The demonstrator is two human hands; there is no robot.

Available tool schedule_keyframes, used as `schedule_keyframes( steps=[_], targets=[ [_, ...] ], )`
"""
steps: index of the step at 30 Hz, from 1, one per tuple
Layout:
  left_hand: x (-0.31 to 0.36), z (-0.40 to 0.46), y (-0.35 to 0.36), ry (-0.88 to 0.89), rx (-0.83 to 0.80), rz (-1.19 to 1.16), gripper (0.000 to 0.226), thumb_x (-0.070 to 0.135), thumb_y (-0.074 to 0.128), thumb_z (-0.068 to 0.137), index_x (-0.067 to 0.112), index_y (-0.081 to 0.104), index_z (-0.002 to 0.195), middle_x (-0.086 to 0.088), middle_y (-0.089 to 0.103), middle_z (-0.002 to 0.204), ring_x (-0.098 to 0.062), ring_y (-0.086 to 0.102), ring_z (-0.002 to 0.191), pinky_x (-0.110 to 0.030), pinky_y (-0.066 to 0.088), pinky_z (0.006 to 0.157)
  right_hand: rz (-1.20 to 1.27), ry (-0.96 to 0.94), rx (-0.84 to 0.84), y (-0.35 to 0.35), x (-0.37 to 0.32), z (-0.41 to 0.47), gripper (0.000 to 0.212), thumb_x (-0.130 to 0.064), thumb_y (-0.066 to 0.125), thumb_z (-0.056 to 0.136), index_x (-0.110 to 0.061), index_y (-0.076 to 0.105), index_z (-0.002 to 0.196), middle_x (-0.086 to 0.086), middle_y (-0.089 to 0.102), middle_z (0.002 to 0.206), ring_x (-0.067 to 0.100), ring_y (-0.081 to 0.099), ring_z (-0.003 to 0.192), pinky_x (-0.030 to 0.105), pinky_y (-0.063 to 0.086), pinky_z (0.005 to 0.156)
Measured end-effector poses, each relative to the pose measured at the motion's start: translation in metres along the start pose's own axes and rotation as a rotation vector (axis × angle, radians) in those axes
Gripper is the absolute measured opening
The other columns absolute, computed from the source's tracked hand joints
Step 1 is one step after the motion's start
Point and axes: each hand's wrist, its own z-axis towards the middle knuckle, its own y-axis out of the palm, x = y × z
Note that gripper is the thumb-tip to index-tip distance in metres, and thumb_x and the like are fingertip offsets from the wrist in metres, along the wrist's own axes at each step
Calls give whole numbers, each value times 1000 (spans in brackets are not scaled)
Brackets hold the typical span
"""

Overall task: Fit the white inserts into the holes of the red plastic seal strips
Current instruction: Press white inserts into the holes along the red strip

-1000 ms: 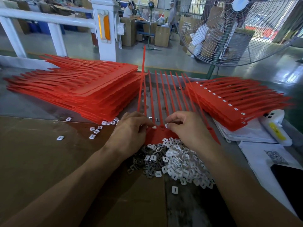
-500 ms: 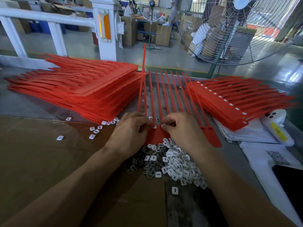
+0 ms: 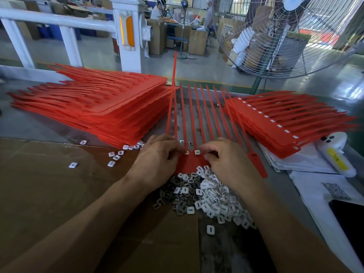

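Note:
A red seal strip sheet (image 3: 190,163) lies in front of me, its long tails (image 3: 197,115) pointing away. Two white inserts sit at its tag holes. My left hand (image 3: 157,156) presses and pinches the left insert (image 3: 186,152) with curled fingers. The right insert (image 3: 197,152) shows fully. My right hand (image 3: 226,160) rests curled on the sheet, its fingertips just right of that insert. A pile of loose white and grey inserts (image 3: 208,196) lies below the sheet, between my wrists.
A tall stack of red strip sheets (image 3: 98,109) lies at the left, and a stack with inserts fitted (image 3: 275,125) at the right. A white device (image 3: 336,154), papers (image 3: 311,180) and a phone (image 3: 350,217) are on the right. Cardboard (image 3: 49,184) covers the left; a fan (image 3: 285,36) stands behind.
My right hand has drawn slightly back to the right, uncovering an insert seated on the sheet. My left hand stays at the neighbouring insert.

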Motion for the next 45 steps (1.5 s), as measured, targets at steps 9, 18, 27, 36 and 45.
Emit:
schedule_keyframes(
  steps=[9,18,27,36,45],
  targets=[
    [1,0,-1,5,4,5,22,21,61,99,34,74,111,18,60,123,-5,44,119,-35,42,105,-195,-114,-40,2,-2,-1,34,-10,54,104,-22,70,132,-2,60,116,16,56,109,34,52,94],
    [2,2,0,6,7,14,22,21,62,97,34,75,110,18,60,123,-7,45,120,-32,40,105,-306,-144,-50,3,-12,-2,36,-13,54,102,-22,70,133,-3,60,123,16,53,115,34,49,100],
    [1,1,-1,29,7,32,22,21,62,97,33,75,110,18,61,123,-7,45,121,-30,40,105,-385,-121,-80,1,-17,-5,41,-10,54,100,-27,68,134,-1,59,117,19,54,110,36,45,98],
    [1,1,0,42,35,26,25,19,61,98,31,73,116,17,59,125,-8,42,124,-31,40,106,11,-59,-89,-12,1,-12,21,-19,64,101,-26,77,115,-18,68,107,-3,63,97,16,48,85],
    [7,0,-3,-53,87,41,23,21,62,97,26,74,116,11,56,131,-9,38,130,-22,28,105,-30,-3,-87,-8,-7,-14,8,-38,79,88,-30,76,88,-18,60,87,1,60,78,21,44,68]
  ],
)
